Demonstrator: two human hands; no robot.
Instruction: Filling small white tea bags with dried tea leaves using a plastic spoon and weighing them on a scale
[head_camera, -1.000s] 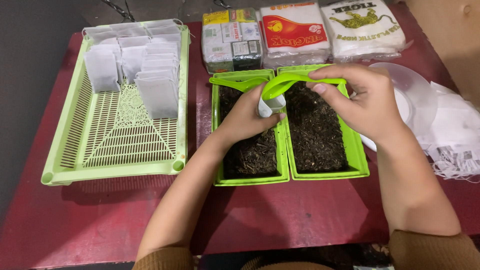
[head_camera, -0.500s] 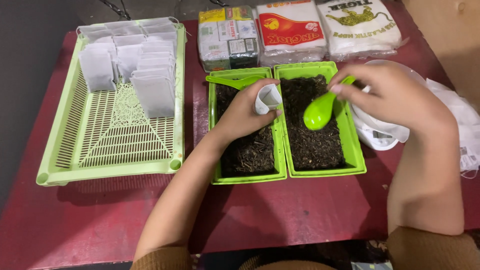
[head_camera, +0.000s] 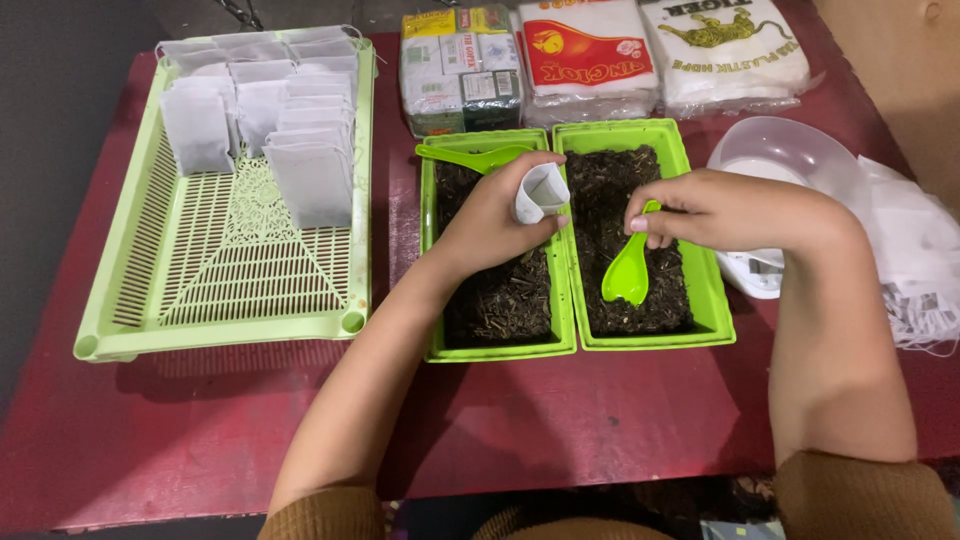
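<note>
My left hand (head_camera: 490, 222) holds a small white filter bag (head_camera: 541, 192) open above the left green tray (head_camera: 497, 345), which holds dark loose tea. My right hand (head_camera: 722, 208) grips a green plastic spoon (head_camera: 629, 272) by its handle, its bowl pointing down into the dark tea of the right green tray (head_camera: 712, 300). A second green spoon (head_camera: 470, 156) lies across the far end of the left tray.
A large light-green slotted basket (head_camera: 200, 320) at the left holds several filled white bags (head_camera: 300, 170) standing at its far end. Packets (head_camera: 460, 70) and plastic-wrapped stacks (head_camera: 590, 55) line the back. A clear bowl on a scale (head_camera: 790, 160) and loose white bags (head_camera: 925, 260) lie to the right.
My right hand has carried the green spoon from over the white bag down and right into the right tray's tea. My left hand still holds the bag open.
</note>
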